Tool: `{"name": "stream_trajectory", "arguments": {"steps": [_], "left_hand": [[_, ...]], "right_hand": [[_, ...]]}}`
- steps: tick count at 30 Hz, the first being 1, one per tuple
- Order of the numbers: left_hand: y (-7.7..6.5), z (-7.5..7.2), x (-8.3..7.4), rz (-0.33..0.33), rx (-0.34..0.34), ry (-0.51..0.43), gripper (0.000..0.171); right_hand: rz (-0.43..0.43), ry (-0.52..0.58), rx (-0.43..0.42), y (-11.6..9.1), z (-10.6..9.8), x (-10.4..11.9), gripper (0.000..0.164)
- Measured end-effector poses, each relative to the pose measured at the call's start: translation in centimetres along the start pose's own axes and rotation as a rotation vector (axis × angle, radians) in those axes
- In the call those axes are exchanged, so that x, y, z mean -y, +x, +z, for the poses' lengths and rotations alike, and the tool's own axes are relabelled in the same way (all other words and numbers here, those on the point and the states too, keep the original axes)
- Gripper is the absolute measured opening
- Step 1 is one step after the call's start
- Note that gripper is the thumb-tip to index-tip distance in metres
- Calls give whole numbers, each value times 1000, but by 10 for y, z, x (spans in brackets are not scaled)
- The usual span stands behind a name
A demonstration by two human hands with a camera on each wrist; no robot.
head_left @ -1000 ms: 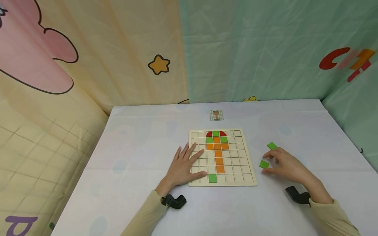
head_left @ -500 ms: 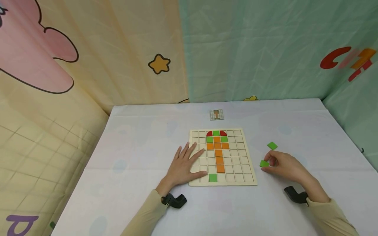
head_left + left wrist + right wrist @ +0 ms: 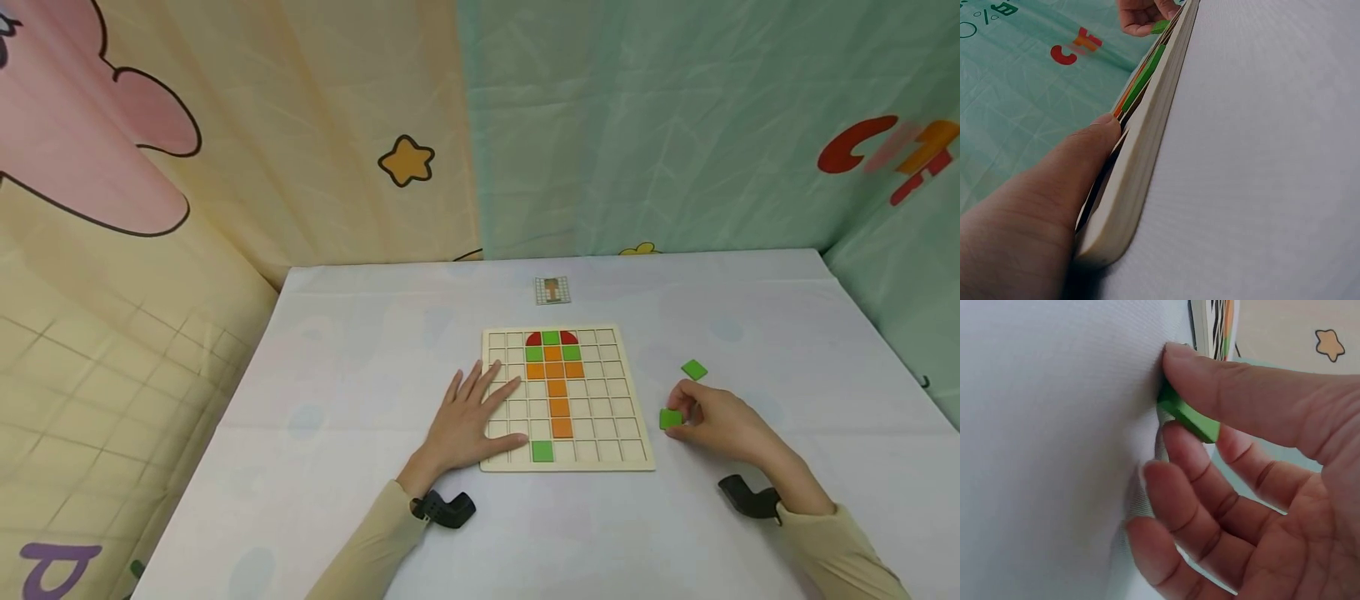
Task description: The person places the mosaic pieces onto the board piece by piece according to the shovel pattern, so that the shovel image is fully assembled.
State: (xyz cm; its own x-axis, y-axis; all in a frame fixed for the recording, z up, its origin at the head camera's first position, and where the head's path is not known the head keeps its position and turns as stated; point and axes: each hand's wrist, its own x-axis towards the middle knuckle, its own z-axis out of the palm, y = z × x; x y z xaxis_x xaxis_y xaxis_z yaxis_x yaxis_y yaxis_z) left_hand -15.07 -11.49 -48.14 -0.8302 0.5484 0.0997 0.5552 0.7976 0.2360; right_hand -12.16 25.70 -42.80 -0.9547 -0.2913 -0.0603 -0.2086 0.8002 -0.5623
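My left hand (image 3: 467, 417) lies with spread fingers on the left side of a cream grid board (image 3: 611, 400), its thumb along the lower rows. Set in the board are orange square tiles (image 3: 558, 408), several green ones and two red rounded pieces (image 3: 533, 339) at the top. To the right of the board, my right hand (image 3: 720, 421) pinches a green square tile (image 3: 670, 419) between thumb and fingers, close over the tabletop. In the right wrist view this tile (image 3: 1194, 419) tilts on edge. Another green tile (image 3: 694, 369) lies flat just beyond the right hand.
A small pattern card (image 3: 552, 290) lies behind the board. The table has a white cloth (image 3: 360, 350), with printed curtains (image 3: 645, 125) hanging along its far edge and sides. Each wrist wears a black camera mount (image 3: 446, 509).
The right thumb and fingers have closed on the nearer green tile, which has turned a little. The left hand keeps its place on the board.
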Motion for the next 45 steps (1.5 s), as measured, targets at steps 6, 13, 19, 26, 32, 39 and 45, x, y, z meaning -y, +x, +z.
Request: {"name": "stream_trajectory", "arguments": {"steps": [6,13,19,26,32,39,45], "left_hand": [[0,-1,1,4,5,3,83],[1,-2,2,0,10,-3,83],[1,0,1,3,10,0,83],[1,0,1,-1,15,-1,82],[1,-1,0,-8,21,-11,82],[0,-1,1,-8,14,-7,82],[0,-2,1,2,-3,-10,82]], "right_hand": [[3,-37,-84,2,-1,5,17],[-70,42,-92,7,4,33,10],[-184,97,-9,14,21,57,6],[-281,89,63,24,44,77,8],[-310,78,71,29,57,86,12],[-304,62,71,31,62,88,17],[-299,11,34,31,63,88,17]]}}
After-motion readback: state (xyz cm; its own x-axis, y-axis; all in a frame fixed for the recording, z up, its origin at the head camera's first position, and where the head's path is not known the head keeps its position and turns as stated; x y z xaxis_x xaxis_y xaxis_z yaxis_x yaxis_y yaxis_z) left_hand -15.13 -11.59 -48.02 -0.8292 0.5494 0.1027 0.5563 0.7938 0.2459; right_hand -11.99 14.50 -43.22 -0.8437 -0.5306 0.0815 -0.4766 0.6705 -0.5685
